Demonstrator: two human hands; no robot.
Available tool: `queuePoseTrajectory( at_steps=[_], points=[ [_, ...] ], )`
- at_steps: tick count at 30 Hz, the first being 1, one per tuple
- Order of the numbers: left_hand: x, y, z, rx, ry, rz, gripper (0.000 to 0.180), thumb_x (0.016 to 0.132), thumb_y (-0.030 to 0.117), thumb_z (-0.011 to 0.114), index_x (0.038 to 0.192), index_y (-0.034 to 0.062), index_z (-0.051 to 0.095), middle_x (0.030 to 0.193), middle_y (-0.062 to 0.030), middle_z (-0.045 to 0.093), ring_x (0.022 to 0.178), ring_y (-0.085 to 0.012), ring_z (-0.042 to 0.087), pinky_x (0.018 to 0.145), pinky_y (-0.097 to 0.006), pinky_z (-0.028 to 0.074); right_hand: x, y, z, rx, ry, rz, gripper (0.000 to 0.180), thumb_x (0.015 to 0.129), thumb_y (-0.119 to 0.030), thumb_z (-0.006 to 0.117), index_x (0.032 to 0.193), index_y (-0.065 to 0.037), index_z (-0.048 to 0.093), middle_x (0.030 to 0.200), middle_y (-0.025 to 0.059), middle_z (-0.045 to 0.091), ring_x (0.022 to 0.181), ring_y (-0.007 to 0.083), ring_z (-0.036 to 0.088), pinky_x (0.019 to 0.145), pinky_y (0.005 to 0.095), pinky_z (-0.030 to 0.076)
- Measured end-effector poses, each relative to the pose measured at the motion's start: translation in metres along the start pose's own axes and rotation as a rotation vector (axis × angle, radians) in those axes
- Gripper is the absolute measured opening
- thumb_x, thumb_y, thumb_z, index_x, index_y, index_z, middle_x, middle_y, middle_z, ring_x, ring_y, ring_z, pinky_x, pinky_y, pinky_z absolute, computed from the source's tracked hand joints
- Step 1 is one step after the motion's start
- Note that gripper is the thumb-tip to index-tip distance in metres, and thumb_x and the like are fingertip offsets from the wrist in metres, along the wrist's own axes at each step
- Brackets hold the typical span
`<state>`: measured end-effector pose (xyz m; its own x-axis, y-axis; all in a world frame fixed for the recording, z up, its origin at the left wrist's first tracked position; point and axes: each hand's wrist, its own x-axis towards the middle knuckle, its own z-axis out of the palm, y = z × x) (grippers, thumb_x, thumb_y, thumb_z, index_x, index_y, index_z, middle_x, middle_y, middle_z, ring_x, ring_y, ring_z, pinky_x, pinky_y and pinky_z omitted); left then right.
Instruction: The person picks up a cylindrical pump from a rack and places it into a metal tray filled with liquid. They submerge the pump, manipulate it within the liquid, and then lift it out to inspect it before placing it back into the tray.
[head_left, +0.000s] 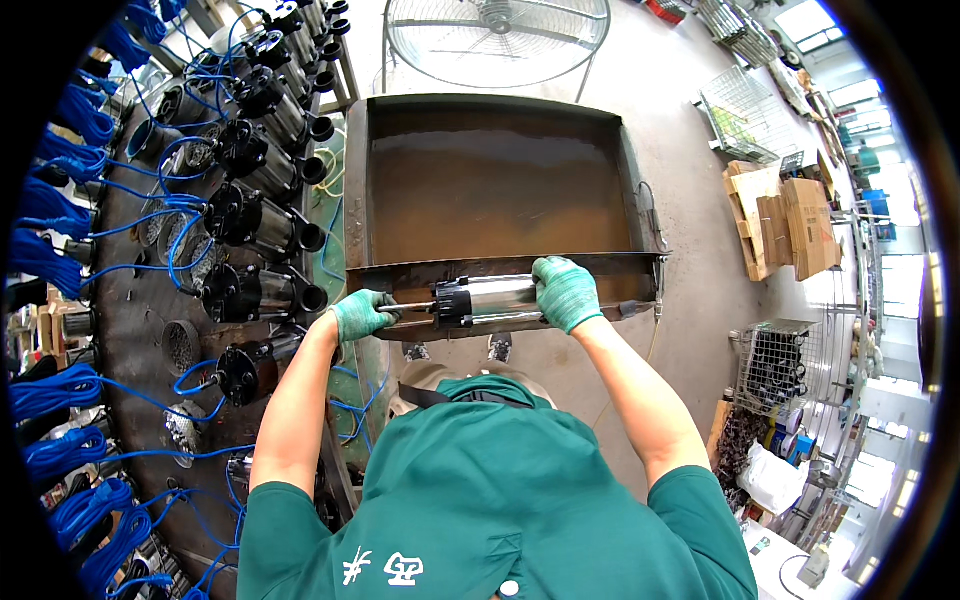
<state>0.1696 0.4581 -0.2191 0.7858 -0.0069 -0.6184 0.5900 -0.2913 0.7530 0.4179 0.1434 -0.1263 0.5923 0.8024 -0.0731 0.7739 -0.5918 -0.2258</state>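
Note:
A steel pump cylinder with long tie rods (pixel 500 298) lies level across the near edge of a water tank (pixel 357 190). Its black ribbed end (pixel 453 303) points left. Gloved in green, my right hand (pixel 567 295) is wrapped over the cylinder's right end. My left hand (pixel 362 315), in a matching glove, is closed around a thin metal rod (pixel 412 307) that reaches to the black end. Whether that rod is part of the pump or a separate tool cannot be made out. Brownish water fills the tank beyond the partition.
At the left, a dark bench (pixel 140 320) carries rows of steel pumps (pixel 262 220) with coiled blue cables (pixel 65 390). A large floor fan (pixel 497 40) stands behind the tank. Cardboard boxes (pixel 808 228) and a wire basket (pixel 775 365) are at the right.

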Motion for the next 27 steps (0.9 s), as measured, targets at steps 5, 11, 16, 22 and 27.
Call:
queuePoseTrajectory(
  at_steps=[5, 11, 16, 22, 27],
  points=[
    [-0.006, -0.019, 0.035, 0.349, 0.551, 0.353, 0.024, 0.085, 0.005, 0.07, 0.108, 0.0112, 0.072, 0.093, -0.0138, 0.074, 0.084, -0.0377, 0.069, 0.073, -0.041, 0.055, -0.001, -0.001, 0.001, -0.009, -0.002, -0.005, 0.003, 0.085, -0.014, 0.067, 0.087, -0.011, 0.068, 0.092, 0.014, 0.071, 0.093, 0.0336, 0.07, 0.081, 0.0468, 0.056],
    [-0.003, -0.019, 0.051, 0.578, 0.886, 0.525, 0.024, 0.081, 0.01, 0.075, 0.105, 0.0122, 0.069, 0.09, -0.0116, 0.07, 0.08, -0.0336, 0.068, 0.068, -0.045, 0.055, -0.001, -0.004, -0.002, -0.018, 0.003, 0.006, 0.003, 0.086, -0.012, 0.067, 0.089, -0.011, 0.069, 0.092, 0.0129, 0.071, 0.093, 0.0337, 0.069, 0.081, 0.0472, 0.056],
    [-0.015, -0.001, 0.046, -0.102, 0.549, 0.085, 0.03, 0.096, 0.036, 0.073, 0.099, 0.0063, 0.067, 0.082, -0.0098, 0.071, 0.064, -0.0216, 0.065, 0.055, -0.034, 0.05, -0.001, -0.004, 0.001, -0.031, -0.002, -0.001, 0.003, 0.087, -0.012, 0.067, 0.089, -0.011, 0.069, 0.092, 0.0125, 0.071, 0.092, 0.0334, 0.069, 0.081, 0.0469, 0.056],
    [-0.02, 0.004, 0.036, -1.094, 0.199, -0.227, 0.023, 0.103, 0.031, 0.066, 0.098, 0.0088, 0.065, 0.078, -0.0037, 0.068, 0.054, -0.0075, 0.056, 0.046, -0.022, 0.04, 0.001, -0.007, -0.001, -0.045, -0.013, 0.021, 0.003, 0.088, -0.012, 0.066, 0.089, -0.012, 0.069, 0.092, 0.0122, 0.071, 0.092, 0.0331, 0.07, 0.08, 0.0465, 0.056],
    [-0.019, -0.005, 0.049, -0.776, 0.349, 0.047, 0.009, 0.1, 0.018, 0.065, 0.103, 0.0091, 0.066, 0.079, -0.0021, 0.067, 0.059, -0.0067, 0.056, 0.052, -0.023, 0.043, 0.001, -0.007, 0.0, -0.05, -0.033, 0.031, 0.003, 0.088, -0.012, 0.066, 0.089, -0.012, 0.069, 0.092, 0.0122, 0.071, 0.091, 0.0331, 0.07, 0.081, 0.0464, 0.056]
  ],
)
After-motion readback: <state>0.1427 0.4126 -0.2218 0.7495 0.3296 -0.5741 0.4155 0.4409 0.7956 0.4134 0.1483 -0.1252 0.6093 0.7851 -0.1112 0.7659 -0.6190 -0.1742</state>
